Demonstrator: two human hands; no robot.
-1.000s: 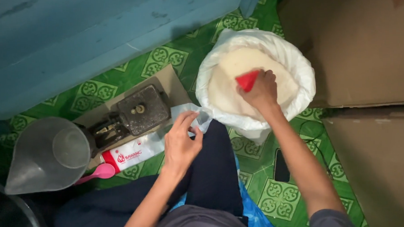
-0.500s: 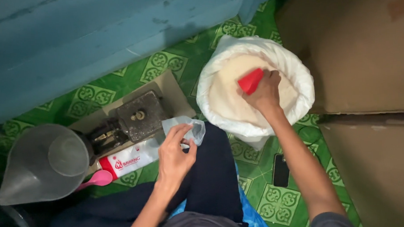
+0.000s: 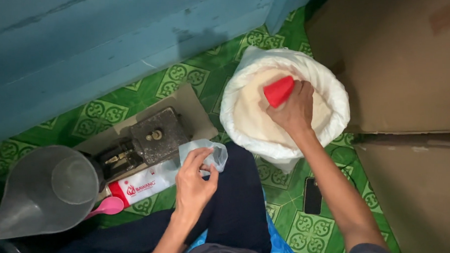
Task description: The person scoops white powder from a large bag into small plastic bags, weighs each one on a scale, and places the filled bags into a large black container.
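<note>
While the right hand dips into the white sack, its grip is closed around a red scoop. The scoop pokes out above the fingers and sits low in the pale grain that fills the sack. To do this well, the scoop should probably be pushed in deep, lifted level so nothing spills, and kept away from the floppy rim of the sack.

The left hand rests over the person's dark lap. Its grip pinches a small clear plastic bag between thumb and fingers. The bag pokes out just above the fingertips, and its mouth looks partly open. Holding that mouth wide and steady looks like the careful way. The bag is near the sack, off to the left of the right hand's grip.

Left of the left hand's grip, on the green patterned floor, sit a dark metal scale on cardboard, a grey metal pan, a pink spoon and a red and white packet. A dark phone lies on the floor under the right arm.
</note>
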